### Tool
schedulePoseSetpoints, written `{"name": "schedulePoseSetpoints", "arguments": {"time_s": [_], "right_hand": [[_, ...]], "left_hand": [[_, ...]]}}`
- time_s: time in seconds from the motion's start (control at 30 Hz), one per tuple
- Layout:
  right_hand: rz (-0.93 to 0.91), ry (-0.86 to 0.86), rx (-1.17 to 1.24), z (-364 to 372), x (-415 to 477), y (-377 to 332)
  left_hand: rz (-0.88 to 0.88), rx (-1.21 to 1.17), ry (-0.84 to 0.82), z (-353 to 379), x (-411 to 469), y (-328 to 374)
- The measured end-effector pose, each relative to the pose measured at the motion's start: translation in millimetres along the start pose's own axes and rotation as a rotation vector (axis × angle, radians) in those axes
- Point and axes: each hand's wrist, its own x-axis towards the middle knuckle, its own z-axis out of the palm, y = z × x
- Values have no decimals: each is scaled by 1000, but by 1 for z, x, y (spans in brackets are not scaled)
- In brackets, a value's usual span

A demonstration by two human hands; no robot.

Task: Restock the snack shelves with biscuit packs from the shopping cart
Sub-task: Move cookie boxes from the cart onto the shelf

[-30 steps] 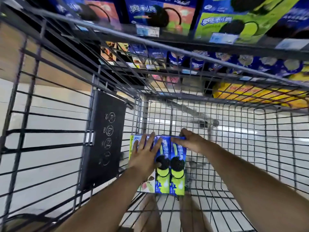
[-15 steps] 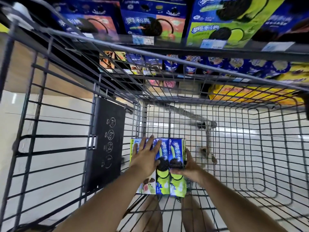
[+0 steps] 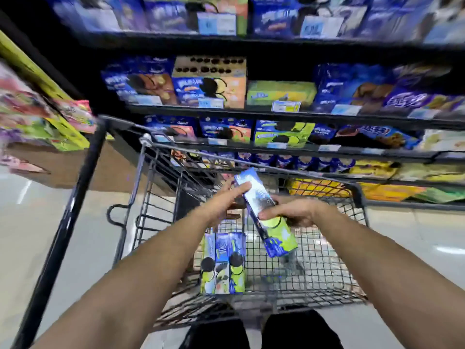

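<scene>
Right hand (image 3: 289, 212) is wrapped around the middle of a biscuit pack (image 3: 258, 197), fingers curled over its front face, a firm grip. Left hand (image 3: 224, 201) is up at the top end, fingers lying fairly straight across the blue corner, touching it; the thumb is hidden, so a pinch can't be confirmed. The pack is held tilted above the shopping cart (image 3: 357, 190), blue end toward the shelves, green end pointing down into the basket. Below it, three more packs (image 3: 222, 263) lie side by side on the cart floor. Just beyond the cart rim stand the snack shelves (image 3: 251, 114), rows of blue, orange and green boxes, blurred.
</scene>
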Motion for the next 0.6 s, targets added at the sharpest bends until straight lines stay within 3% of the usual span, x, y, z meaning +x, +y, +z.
{"name": "schedulePoseSetpoints", "arguments": {"time_s": [0.1,0.27,0.47,0.6], "right_hand": [[-100,-19,-23,-7,-53,-61],[-213,49,-150,-7,-125,-139],[-241,279,-114,-11,-183,-176],[-298,276,13,-26,-206,-184]], "left_hand": [[134,-107,-31,5,-30,60],[301,-60,34,19,-73,150],[475,-234,112,24,-103,216],[587,-347,151,21,-121,249]]}}
